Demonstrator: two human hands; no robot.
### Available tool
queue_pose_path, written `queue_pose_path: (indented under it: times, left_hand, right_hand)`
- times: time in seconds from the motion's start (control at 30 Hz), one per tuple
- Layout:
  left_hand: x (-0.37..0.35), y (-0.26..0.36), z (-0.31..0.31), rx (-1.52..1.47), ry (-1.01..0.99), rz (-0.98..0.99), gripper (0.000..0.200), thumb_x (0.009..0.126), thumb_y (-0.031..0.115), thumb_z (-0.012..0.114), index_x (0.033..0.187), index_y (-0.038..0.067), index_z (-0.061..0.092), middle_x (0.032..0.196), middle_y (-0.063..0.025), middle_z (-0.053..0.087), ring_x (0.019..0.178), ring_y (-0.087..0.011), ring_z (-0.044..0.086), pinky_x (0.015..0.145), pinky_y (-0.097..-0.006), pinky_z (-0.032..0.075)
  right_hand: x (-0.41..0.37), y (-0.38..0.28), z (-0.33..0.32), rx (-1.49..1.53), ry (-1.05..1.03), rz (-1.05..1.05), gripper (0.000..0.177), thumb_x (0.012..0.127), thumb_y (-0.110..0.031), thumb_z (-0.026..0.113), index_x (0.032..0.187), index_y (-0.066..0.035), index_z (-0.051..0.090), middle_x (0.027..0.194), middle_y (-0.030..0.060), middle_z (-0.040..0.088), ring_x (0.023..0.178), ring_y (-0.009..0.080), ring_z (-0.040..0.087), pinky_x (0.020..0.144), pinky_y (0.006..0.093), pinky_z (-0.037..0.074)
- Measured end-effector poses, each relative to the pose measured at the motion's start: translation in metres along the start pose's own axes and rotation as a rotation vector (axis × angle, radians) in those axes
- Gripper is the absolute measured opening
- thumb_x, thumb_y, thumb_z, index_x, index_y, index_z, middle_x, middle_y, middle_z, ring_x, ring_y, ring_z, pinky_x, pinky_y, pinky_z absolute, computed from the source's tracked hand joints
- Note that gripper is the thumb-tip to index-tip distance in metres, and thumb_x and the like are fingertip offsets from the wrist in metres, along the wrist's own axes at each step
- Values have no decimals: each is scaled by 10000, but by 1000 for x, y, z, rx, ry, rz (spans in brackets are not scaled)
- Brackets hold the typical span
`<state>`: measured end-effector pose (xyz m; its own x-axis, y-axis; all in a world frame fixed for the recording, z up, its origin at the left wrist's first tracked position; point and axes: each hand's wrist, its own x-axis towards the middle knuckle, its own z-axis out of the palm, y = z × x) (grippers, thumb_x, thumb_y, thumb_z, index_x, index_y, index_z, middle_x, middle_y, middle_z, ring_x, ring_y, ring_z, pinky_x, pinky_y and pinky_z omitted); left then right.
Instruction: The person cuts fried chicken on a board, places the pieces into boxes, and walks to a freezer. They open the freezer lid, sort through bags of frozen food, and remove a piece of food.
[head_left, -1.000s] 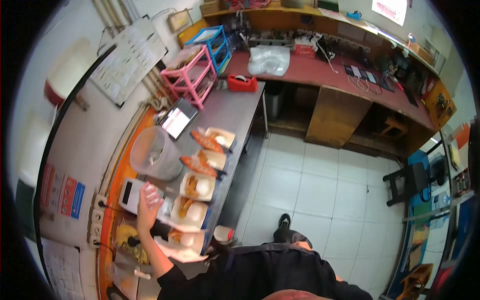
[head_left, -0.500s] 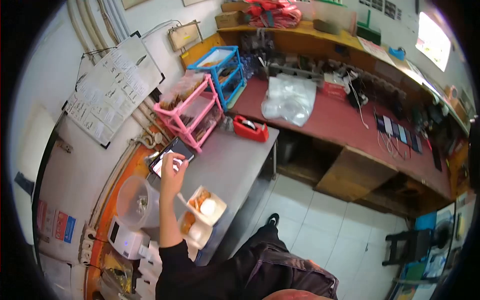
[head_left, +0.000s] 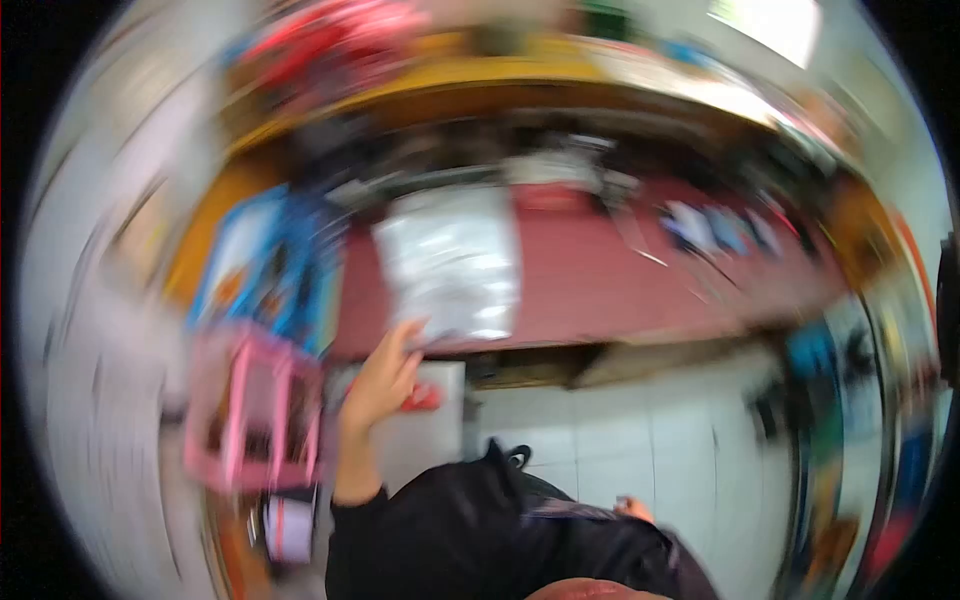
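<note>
My left hand [head_left: 382, 378] reaches forward, fingers stretched out and a little apart, with nothing visible in them. Its fingertips are at the near edge of a stack of clear plastic bags [head_left: 450, 265] on the dark red counter [head_left: 580, 290]; blur hides whether they touch. Behind the hand, partly covered, is a red tape dispenser [head_left: 426, 398] on the grey metal table [head_left: 440, 430]. My right hand [head_left: 636, 509] shows only in small part beside my dark clothing, low in the view, and its fingers are not clear.
At left stand a pink rack [head_left: 235, 410] and a blue rack [head_left: 265, 255]. Below them lies a phone [head_left: 290, 528]. Several phones [head_left: 715, 228] with cables rest on the counter's right side. A yellow shelf [head_left: 480, 70] runs above; a dark stool [head_left: 785, 405] is at right.
The view has swung to the right toward the red counter. My left hand has left the phone and now extends toward the plastic bags. My right hand has come partly into view.
</note>
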<state>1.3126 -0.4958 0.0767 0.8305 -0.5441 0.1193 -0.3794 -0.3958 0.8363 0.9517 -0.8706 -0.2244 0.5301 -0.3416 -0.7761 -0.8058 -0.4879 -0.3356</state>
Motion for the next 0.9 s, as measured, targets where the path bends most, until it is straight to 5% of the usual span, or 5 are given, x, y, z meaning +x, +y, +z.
queue_pose_path:
  times: [0.13,0.2,0.33,0.6,0.9]
  left_hand:
    - [83,45,35,-216,-973,-220,357,873,53,497,1221,9,434,1041,-84,556,834,-127,578,660,-251,481]
    - [128,40,18,-101,-1053,515,386,823,288,612,1052,-14,541,1022,-129,597,901,-210,595,736,-326,481]
    - [182,154,92,-670,-1474,1017,380,825,281,608,1057,-12,538,1021,-132,596,906,-213,594,746,-329,477]
    - [117,365,305,-1235,-2114,1308,368,830,267,600,1066,-7,532,1019,-138,596,917,-218,591,765,-337,471]
    - [-24,537,502,-1425,-2535,1323,356,835,250,590,1077,-2,525,1017,-144,596,928,-225,587,787,-345,463]
  right_hand:
    - [-21,76,20,97,144,95,503,752,-409,627,1165,-130,557,943,141,644,910,300,601,787,410,470]
    - [-60,131,30,213,170,146,547,758,-423,621,1212,-131,532,1146,134,590,1013,317,568,861,415,447]
    - [-290,105,-65,903,578,289,361,822,-343,618,1122,-142,612,1031,49,638,914,140,588,726,298,485]
    - [-602,-34,-143,-17,775,-685,183,803,-204,613,897,-54,660,891,76,656,750,157,611,610,266,455]
    - [-657,93,-166,-151,874,-658,191,823,-204,593,907,-42,648,880,84,648,752,168,611,620,283,467]
